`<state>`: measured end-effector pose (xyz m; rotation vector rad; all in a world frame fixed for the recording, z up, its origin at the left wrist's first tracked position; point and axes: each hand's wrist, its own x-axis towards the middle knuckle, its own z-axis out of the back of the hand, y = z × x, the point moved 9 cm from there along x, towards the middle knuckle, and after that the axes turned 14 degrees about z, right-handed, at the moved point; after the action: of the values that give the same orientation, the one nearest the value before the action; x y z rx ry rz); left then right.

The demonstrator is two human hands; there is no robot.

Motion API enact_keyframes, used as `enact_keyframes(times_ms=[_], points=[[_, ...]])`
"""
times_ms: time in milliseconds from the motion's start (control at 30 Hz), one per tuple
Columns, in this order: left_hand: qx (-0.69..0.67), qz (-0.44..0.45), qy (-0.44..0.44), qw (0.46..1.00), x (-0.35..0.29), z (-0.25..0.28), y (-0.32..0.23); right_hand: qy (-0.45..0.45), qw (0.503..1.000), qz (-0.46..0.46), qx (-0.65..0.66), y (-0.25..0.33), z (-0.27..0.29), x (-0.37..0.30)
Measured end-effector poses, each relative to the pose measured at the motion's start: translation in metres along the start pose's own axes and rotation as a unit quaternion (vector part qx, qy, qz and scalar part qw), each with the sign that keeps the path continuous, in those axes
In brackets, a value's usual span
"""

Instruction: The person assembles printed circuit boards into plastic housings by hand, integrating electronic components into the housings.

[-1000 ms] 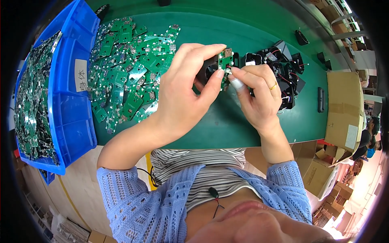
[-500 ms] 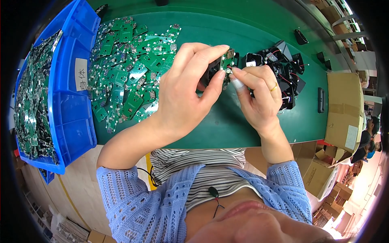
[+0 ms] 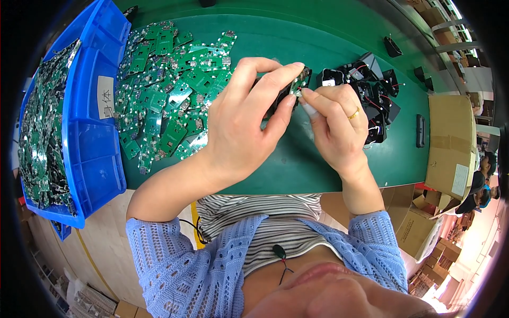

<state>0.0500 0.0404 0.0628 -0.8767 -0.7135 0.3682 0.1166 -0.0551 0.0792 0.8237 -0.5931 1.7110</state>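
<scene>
Over the green table (image 3: 260,169), my left hand (image 3: 241,122) is closed around a small green circuit board (image 3: 300,84) set against a black plastic housing (image 3: 273,108). Its fingers press the board from above and its thumb from below, covering much of the housing. From the right, my right hand (image 3: 340,127) pinches with thumb and index finger at the board's near edge; whatever lies between those fingertips is hidden. A white wrap covers the right thumb, and a ring is on one finger.
Loose green circuit boards (image 3: 175,90) spread across the table at left, beside a blue bin (image 3: 93,148) full of more boards. At right lies a pile of black housings with red wires (image 3: 374,95). A black bar-shaped part (image 3: 420,131) and a cardboard box (image 3: 450,138) sit farther right.
The board and housing have tilted slightly in my left hand, so less of the board's face shows. My right fingertips have shifted a little and stay at the board's edge.
</scene>
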Motion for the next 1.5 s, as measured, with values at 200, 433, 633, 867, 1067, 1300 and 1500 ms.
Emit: enact_keyframes(times_ms=[200, 433, 633, 867, 1067, 1300, 1500], points=[[-0.076, 0.045, 0.025, 0.996, 0.003, -0.002, 0.002, -0.007, 0.999, -0.009, 0.050, -0.008, 0.000, -0.001], [-0.151, 0.079, 0.014, 0.985, 0.006, -0.004, 0.012, -0.054, 0.989, -0.090, 0.108, -0.019, 0.002, -0.006], [-0.153, 0.087, 0.013, 0.984, 0.004, -0.004, 0.011, -0.056, 0.771, -0.425, 0.471, -0.039, -0.041, -0.046], [-0.168, 0.114, 0.045, 0.978, 0.002, -0.015, 0.018, -0.118, 0.762, -0.437, 0.463, -0.035, -0.046, -0.044], [-0.232, 0.139, 0.049, 0.962, 0.006, -0.023, 0.032, -0.083, 0.799, -0.432, 0.409, -0.050, -0.050, -0.043], [-0.259, 0.152, 0.050, 0.953, 0.011, -0.019, 0.042, -0.154, 0.783, -0.423, 0.429, -0.052, -0.034, -0.045], [-0.452, 0.343, 0.174, 0.805, 0.004, -0.043, 0.064, -0.236, 0.794, -0.378, 0.414, -0.051, -0.005, -0.044]])
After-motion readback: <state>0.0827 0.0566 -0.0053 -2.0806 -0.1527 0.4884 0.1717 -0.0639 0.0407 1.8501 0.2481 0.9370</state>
